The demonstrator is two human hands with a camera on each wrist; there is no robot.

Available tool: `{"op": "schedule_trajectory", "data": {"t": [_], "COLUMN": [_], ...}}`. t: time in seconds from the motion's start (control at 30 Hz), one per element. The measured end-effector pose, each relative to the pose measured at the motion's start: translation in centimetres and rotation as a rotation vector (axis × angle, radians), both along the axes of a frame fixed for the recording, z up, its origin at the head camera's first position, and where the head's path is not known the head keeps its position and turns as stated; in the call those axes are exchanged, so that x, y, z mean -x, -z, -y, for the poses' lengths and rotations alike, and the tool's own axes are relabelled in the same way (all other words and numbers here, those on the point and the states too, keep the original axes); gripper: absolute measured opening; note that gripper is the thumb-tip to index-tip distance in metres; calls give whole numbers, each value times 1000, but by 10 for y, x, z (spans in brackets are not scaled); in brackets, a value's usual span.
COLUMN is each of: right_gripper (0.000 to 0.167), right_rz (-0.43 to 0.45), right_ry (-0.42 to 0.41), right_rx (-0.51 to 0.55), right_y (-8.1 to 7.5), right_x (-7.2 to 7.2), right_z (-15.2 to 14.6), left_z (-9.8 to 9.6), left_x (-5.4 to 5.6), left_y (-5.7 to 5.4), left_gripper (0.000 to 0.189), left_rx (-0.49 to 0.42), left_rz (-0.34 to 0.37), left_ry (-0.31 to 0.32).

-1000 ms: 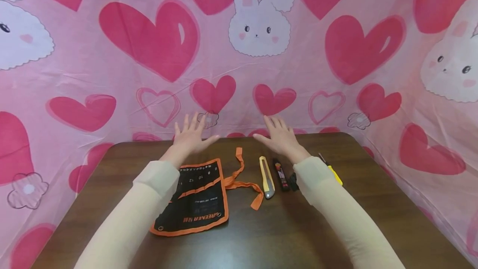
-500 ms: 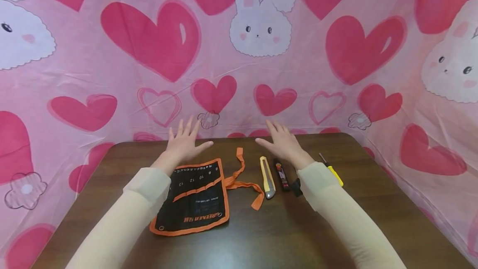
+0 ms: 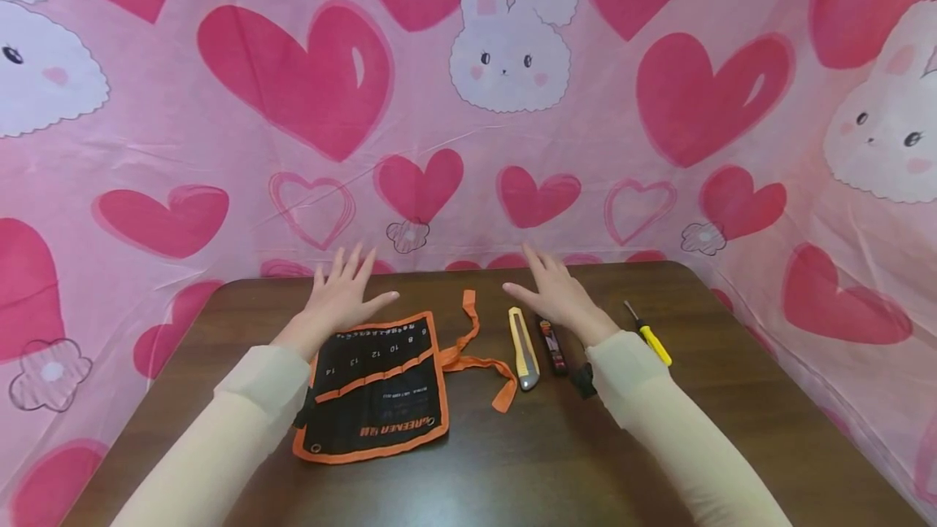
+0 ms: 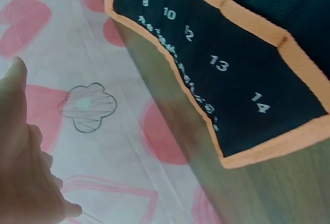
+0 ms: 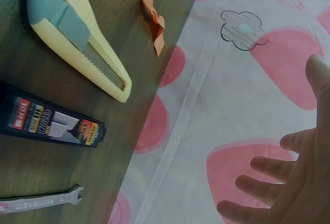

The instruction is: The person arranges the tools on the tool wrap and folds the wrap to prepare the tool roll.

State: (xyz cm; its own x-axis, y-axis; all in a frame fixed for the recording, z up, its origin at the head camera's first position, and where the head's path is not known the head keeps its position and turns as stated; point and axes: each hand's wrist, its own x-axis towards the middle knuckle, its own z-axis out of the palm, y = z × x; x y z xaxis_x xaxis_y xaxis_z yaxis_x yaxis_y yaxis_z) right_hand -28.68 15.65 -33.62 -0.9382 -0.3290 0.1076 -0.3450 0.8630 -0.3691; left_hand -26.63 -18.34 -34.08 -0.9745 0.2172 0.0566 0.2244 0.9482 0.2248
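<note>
A bench [image 3: 468,470] as I view it remotely. The left hand [image 3: 337,297], spread wide with thumb apart, hovers at 11 o'clock of a black tool pouch [image 3: 384,387]; I read printed numbers [image 4: 219,63] from 6 to 14 on its face. Orange ties [image 3: 472,362] trail from the pouch toward 3 o'clock, where I find, in order, a yellow utility knife [image 3: 523,348], a dark labelled case [image 3: 553,348] just beside it, and a yellow-handled screwdriver [image 3: 649,336]. The right hand [image 3: 560,297], likewise wide, hovers at 12 o'clock of the case. My right wrist view shows a wrench [image 5: 44,202] at 6 o'clock from the case. Beyond the bench, at 12 o'clock, hangs a heart-printed pink cloth [image 3: 468,132].
</note>
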Motion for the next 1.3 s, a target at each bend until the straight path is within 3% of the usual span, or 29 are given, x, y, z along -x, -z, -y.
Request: {"op": "schedule_trajectory", "data": {"t": [1.3], "right_gripper": [91], "right_rz": [142], "right_ry": [56], "right_rx": [102], "right_y": [47], "right_x": [-13], "right_z": [-9], "left_z": [48], "left_x": [-27], "left_y": [51], "left_gripper": [89], "left_rx": [-59], "left_rz": [-6], "left_ry": [60]}}
